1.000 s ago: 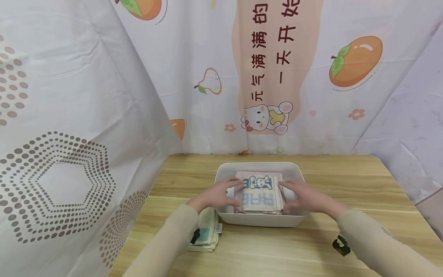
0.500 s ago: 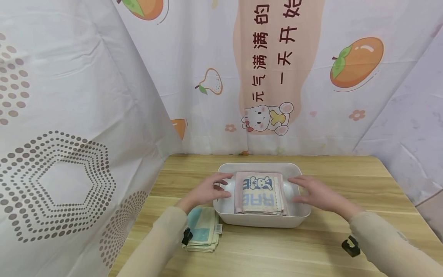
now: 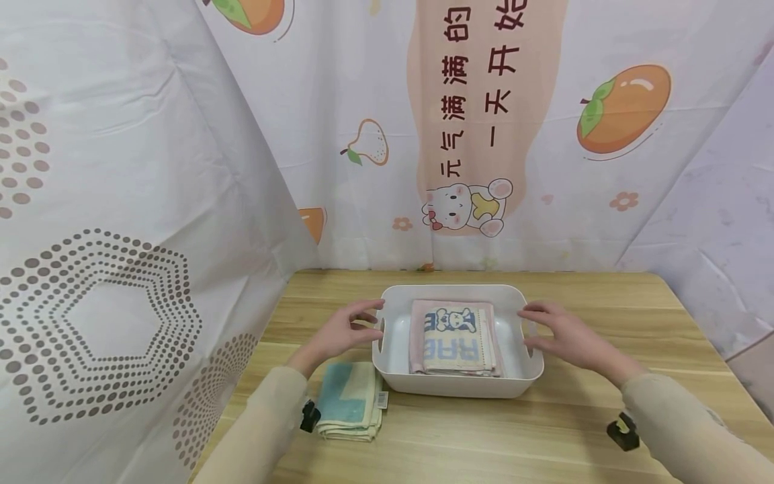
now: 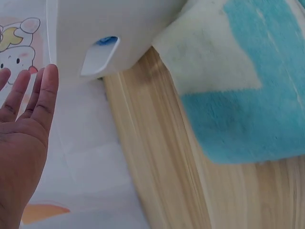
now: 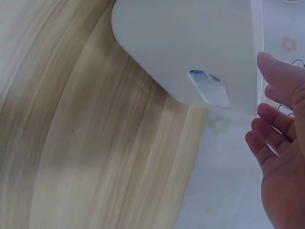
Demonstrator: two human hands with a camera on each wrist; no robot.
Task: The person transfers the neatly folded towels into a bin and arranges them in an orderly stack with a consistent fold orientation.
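A white plastic basket [image 3: 459, 386] with a handle slot in each end stands on the table. Inside it lies a stack of folded towels; the top towel [image 3: 456, 339] is cream with a blue rabbit and letters, and pink cloth shows beneath. At the basket's left end is my left hand [image 3: 340, 334], its fingers relaxed and nothing in them. My right hand [image 3: 568, 336] hovers by the opposite end, likewise holding nothing. In both wrist views the fingers are close to the basket's rim; whether they touch it I cannot tell.
Left of the basket's front corner, a folded blue-and-cream towel [image 3: 351, 401] with a white tag lies on the wooden table [image 3: 459, 444]. A printed curtain [image 3: 375, 81] hangs behind the table, and another sheet [image 3: 121, 168] hangs at the left.
Both hands have drawn apart, from the towel stack outward to the basket's two ends. The stack stays in the basket, and its edges are now uncovered.
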